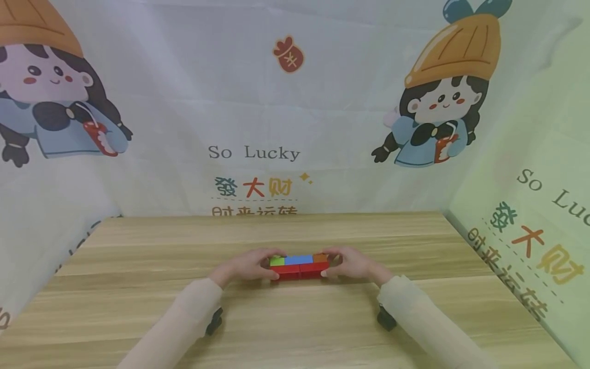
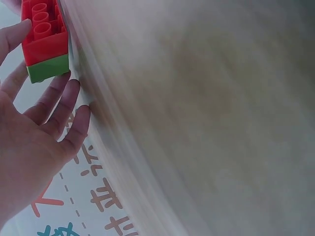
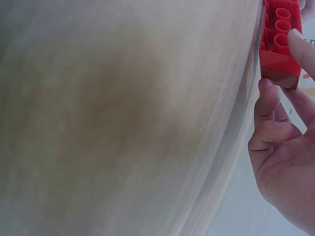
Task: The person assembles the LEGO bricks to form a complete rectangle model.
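Observation:
A short bar of joined toy building bricks is held between both hands in the head view. Two red bricks (image 1: 286,272) form its near side; behind them run a lime green brick (image 1: 277,261), a blue brick (image 1: 298,260) and an orange-brown brick (image 1: 319,258). My left hand (image 1: 251,264) pinches the green end, thumb against the red. At the orange-brown end, my right hand (image 1: 354,263) pinches likewise. Both wrist views show round hollow tubes inside the red underside (image 2: 43,30), which faces the wrist cameras.
The wood-grain table (image 1: 295,328) lies under the hands. A printed cloth (image 1: 184,102) with cartoon figures and lettering hangs behind it and along both sides. Dark wrist devices (image 1: 386,319) show beneath the sleeves.

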Available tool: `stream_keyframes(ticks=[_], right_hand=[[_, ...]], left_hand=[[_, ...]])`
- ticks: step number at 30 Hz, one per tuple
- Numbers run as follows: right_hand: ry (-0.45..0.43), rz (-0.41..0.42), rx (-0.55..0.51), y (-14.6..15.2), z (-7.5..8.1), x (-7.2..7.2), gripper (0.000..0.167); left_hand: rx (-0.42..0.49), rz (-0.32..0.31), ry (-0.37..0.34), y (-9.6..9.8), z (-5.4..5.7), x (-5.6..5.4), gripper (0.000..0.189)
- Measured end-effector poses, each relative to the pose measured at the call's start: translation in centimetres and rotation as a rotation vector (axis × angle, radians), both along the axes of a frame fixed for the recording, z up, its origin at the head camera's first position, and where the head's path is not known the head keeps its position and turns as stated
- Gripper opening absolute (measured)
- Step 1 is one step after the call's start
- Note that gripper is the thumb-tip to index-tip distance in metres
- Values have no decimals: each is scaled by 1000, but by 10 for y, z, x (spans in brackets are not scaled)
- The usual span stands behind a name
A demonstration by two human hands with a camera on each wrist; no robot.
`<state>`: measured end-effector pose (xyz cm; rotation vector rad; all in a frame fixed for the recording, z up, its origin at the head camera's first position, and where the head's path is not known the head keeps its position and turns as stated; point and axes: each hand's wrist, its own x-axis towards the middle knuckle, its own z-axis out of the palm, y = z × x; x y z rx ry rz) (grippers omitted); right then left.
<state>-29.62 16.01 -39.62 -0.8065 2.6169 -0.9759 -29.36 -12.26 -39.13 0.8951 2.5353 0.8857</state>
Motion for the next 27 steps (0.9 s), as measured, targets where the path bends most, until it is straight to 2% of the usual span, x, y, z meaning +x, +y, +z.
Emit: stream_keyframes(ticks=[11, 19, 27], right_hand=[[-48, -12, -13, -1, -1, -2, 54], [-107, -16, -33, -2, -2, -3, 53], [-104, 7, -28, -1, -1, -3, 56]], left_hand=[[-13, -4, 18, 1, -1, -2, 46], [-17, 25, 3, 2, -2, -3, 46], [-4, 10, 11, 1, -3, -4, 49]])
